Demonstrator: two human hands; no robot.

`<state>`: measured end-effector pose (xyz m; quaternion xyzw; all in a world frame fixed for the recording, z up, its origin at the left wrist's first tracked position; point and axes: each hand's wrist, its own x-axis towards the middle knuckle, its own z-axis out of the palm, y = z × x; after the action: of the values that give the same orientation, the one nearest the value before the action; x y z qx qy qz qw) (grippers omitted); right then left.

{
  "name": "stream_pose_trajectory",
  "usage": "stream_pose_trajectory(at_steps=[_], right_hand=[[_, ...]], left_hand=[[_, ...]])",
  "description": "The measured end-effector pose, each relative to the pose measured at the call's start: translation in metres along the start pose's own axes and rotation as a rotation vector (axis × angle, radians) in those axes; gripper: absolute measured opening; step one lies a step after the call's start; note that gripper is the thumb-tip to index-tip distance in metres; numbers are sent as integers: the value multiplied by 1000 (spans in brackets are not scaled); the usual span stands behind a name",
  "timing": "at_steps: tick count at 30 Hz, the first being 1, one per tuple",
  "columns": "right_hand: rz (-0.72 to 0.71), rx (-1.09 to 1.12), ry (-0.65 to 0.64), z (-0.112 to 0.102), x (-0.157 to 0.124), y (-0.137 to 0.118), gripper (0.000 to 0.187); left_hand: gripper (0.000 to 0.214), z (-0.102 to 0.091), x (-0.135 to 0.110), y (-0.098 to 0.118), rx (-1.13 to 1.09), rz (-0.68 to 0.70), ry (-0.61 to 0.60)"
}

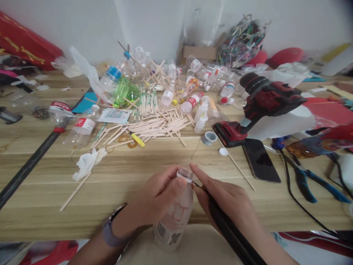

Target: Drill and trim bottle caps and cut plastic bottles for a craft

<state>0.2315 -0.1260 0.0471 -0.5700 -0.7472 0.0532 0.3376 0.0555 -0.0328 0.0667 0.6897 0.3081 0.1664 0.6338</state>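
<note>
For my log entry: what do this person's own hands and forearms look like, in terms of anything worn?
Both the left hand and the right hand are ungloved, with no rings visible. The left wrist carries a dark-faced watch on a muted greyish-purple band. The right wrist shows nothing worn. No sleeve shows on either forearm within the picture.

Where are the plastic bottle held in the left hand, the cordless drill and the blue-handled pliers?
Held plastic bottle (pixel 177 218): head view, on its body, below the neck.
Cordless drill (pixel 271 96): head view, on its motor housing.
Blue-handled pliers (pixel 302 181): head view, on one handle.
</note>
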Motion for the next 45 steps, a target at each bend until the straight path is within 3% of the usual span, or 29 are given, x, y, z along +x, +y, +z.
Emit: stream_pose_trajectory(at_steps=[6, 18, 29, 39, 45], right_hand=[[4, -21, -24, 4, 0, 0, 79], [30, -28, -25, 8, 1, -3, 73], [39, 46, -112, 3, 2, -1, 69], [159, 66, -256, -5, 2, 1, 70], [-26, -1, -167, -7, 6, 0, 72]], left_hand=[[42, -1, -1, 0, 5, -8, -4], [41, 5, -4, 4, 138, 1, 83], [38, 6, -6, 4, 138, 22, 71], [38, 11, -8, 7, 250, 8, 123], [37, 8, -5, 9, 201, 10, 59]])
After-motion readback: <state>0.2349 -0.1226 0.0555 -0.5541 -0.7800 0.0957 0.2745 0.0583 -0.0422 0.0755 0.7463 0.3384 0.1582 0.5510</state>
